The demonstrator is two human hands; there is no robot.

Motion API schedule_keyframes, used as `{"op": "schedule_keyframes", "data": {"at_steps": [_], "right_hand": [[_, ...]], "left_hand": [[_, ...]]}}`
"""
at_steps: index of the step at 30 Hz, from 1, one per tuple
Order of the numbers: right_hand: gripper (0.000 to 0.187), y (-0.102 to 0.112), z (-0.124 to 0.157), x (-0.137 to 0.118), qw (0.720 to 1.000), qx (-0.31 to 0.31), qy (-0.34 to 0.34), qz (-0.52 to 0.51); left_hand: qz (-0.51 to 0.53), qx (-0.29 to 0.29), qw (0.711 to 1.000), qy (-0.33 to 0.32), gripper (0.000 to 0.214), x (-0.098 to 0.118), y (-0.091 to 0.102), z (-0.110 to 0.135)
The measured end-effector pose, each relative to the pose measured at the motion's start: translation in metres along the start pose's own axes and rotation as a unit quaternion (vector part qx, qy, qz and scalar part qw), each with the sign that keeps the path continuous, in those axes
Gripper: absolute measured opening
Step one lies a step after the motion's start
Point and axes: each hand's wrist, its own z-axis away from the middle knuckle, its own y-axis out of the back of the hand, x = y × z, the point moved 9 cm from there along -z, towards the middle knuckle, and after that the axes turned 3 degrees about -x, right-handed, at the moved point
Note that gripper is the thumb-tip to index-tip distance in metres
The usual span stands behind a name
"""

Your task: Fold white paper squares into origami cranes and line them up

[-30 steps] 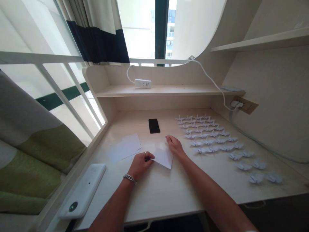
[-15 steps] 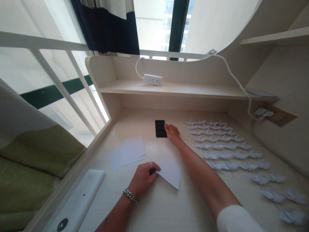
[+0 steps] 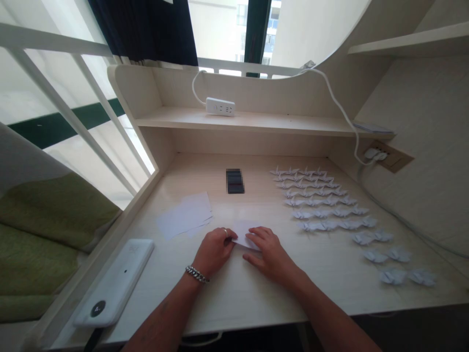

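A white sheet of paper [image 3: 245, 231] lies on the desk between my hands. My left hand [image 3: 216, 248] pinches its left edge; a ring and a chain bracelet show on that hand and wrist. From the right, my right hand [image 3: 269, 252] rests its fingers on the sheet, with the thumb spread apart below. Part of the sheet is hidden under the fingers. Beyond it lies a black phone [image 3: 235, 181], its screen blurred. To the left of my hands is a loose stack of white paper sheets [image 3: 186, 215]. Rows of folded paper cranes [image 3: 320, 200] stand on the right.
A long white device with a round dark display [image 3: 122, 278] lies at the desk's left side. A white power strip [image 3: 220, 106] sits on the back shelf. A white cable [image 3: 339, 102] runs down to a wall socket [image 3: 390, 157]. Railings and curtains border the left.
My right hand has left the phone and come back to the sheet of paper. The sheet has shifted and shows less between my hands. The head view has tilted and turned slightly.
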Motion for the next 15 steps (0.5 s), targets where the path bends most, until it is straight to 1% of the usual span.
{"op": "schedule_keyframes", "data": {"at_steps": [1, 2, 4, 7, 10, 12, 13, 14, 15], "right_hand": [[0.029, -0.001, 0.006, -0.001, 1.0, 0.002, 0.005, 0.009], [0.024, -0.002, 0.011, 0.0, 1.0, 0.006, 0.007, 0.013], [0.025, -0.002, 0.018, 0.002, 1.0, 0.018, 0.008, 0.008], [0.026, 0.0, 0.028, 0.002, 0.999, 0.032, 0.008, 0.006], [0.026, 0.002, 0.036, -0.002, 0.999, 0.039, 0.001, 0.011], [0.026, 0.002, 0.04, -0.006, 0.999, 0.037, 0.0, 0.01], [0.026, 0.002, 0.042, -0.008, 0.999, 0.034, 0.002, 0.007], [0.026, 0.002, 0.043, -0.009, 0.999, 0.032, 0.005, 0.002], [0.026, 0.002, 0.046, -0.009, 1.0, 0.031, 0.006, -0.004]], "left_hand": [[-0.014, -0.004, 1.0, -0.007, 0.019, 0.002, -0.001, 0.003], [-0.025, -0.011, 1.0, -0.012, 0.017, 0.004, -0.002, 0.007], [-0.043, -0.007, 0.999, -0.003, 0.016, 0.001, -0.001, 0.018], [-0.049, 0.026, 0.998, 0.015, 0.02, -0.006, 0.008, 0.037], [-0.054, 0.026, 0.998, -0.017, 0.032, 0.002, 0.009, 0.052], [-0.056, 0.0, 0.997, -0.057, 0.043, 0.014, 0.001, 0.056], [-0.06, -0.02, 0.995, -0.076, 0.045, 0.021, -0.006, 0.056], [-0.064, -0.04, 0.993, -0.091, 0.042, 0.026, -0.013, 0.056], [-0.068, -0.056, 0.991, -0.105, 0.034, 0.031, -0.02, 0.055]]}}
